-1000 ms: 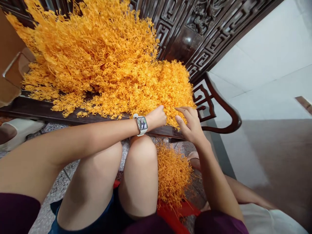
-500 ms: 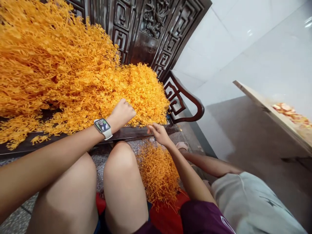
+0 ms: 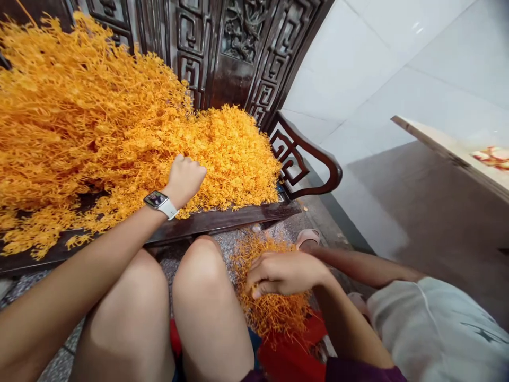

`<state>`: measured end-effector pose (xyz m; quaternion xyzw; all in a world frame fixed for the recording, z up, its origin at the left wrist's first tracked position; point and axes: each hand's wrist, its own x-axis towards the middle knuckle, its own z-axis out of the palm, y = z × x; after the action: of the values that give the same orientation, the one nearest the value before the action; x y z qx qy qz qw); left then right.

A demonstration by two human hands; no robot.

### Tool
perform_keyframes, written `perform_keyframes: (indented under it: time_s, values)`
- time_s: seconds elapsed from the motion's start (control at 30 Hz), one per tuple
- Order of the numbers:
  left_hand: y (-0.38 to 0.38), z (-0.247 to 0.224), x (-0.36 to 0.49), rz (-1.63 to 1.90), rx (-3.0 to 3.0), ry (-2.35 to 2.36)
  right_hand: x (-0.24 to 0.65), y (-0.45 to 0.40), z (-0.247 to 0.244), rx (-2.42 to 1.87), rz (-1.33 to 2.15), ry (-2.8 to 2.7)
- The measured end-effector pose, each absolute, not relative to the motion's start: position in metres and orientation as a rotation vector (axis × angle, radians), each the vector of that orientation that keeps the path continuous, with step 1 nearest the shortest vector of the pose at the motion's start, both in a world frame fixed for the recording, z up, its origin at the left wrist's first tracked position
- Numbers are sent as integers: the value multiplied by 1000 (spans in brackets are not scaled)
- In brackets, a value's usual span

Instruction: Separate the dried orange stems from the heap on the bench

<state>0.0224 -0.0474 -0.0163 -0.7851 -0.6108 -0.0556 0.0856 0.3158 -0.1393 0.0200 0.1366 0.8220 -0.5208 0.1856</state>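
Observation:
My left hand (image 3: 185,179), with a watch (image 3: 156,199) at the wrist, is closed in a fist over the front of a big heap of orange plastic flower sprigs (image 3: 131,127). Whatever it holds is hidden from view. Lower down, my right hand (image 3: 286,273) hovers over or touches a loose bundle of thin orange plastic stems (image 3: 274,315) beside my right knee. Its fingers curl inward with the thumb against them, and I cannot make out what is between them.
The heap lies on a dark carved wooden bench (image 3: 238,217) with a curved armrest (image 3: 334,175). Red material (image 3: 288,366) lies under the stems. Another person's leg (image 3: 366,273) and pale shorts (image 3: 429,323) are close at right. A wooden board (image 3: 449,154) with red-and-yellow pieces stands beyond.
My right hand has moved from the bench's front edge down and toward me, over the stem bundle. My left hand has shifted slightly left and stays closed. The view has also shifted a little.

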Motion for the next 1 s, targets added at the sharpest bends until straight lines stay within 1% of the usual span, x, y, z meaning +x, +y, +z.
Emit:
perform_keyframes:
  time_s: [0.07, 0.1, 0.17, 0.2, 0.23, 0.27, 0.3, 0.37, 0.43, 0.53, 0.57, 0.6, 0.63, 0.67, 0.87, 0.93, 1.0]
  values:
    - [-49, -15, 26, -174, -2328, -1796, 313, -126, 33, 416, -1884, 2293]
    - [-50, -15, 28, -177, -2324, -1788, 308, -120, 35, 546, -2163, 2335]
    - [-51, -14, 32, -190, -2325, -1767, 292, -116, 30, 989, -2709, 2382]
    - [-52, -14, 33, -203, -2328, -1756, 283, -118, 24, 1209, -2889, 2350]
    - [-53, -14, 33, -221, -2332, -1744, 274, -122, 17, 1355, -2968, 2314]
    - [-53, -15, 33, -241, -2336, -1734, 266, -126, 9, 1430, -2944, 2315]
    - [-54, -15, 33, -263, -2340, -1726, 261, -130, 2, 1467, -2849, 2373]
    - [-56, -17, 33, -312, -2342, -1701, 257, -133, -9, 1566, -2527, 2623]
    - [-57, -19, 33, -359, -2335, -1646, 263, -125, -12, 1774, -2032, 2963]
    - [-58, -21, 34, -398, -2318, -1500, 280, -100, -7, 2037, -1069, 3304]
    - [-58, -22, 36, -405, -2313, -1447, 286, -90, -5, 2032, -887, 3305]
    - [-58, -23, 37, -416, -2308, -1396, 291, -82, -3, 1996, -841, 3268]
    - [-58, -23, 40, -435, -2302, -1346, 294, -75, -2, 1946, -919, 3209]
    - [-59, -24, 42, -459, -2298, -1302, 296, -70, -2, 1890, -1089, 3127]
    - [-61, -27, 48, -531, -2289, -1183, 296, -63, -21, 1685, -2564, 2322]
    - [-61, -29, 47, -517, -2301, -1195, 295, -66, -27, 1642, -2959, 2080]
    - [-61, -30, 47, -502, -2327, -1210, 293, -69, -33, 1580, -3221, 1918]
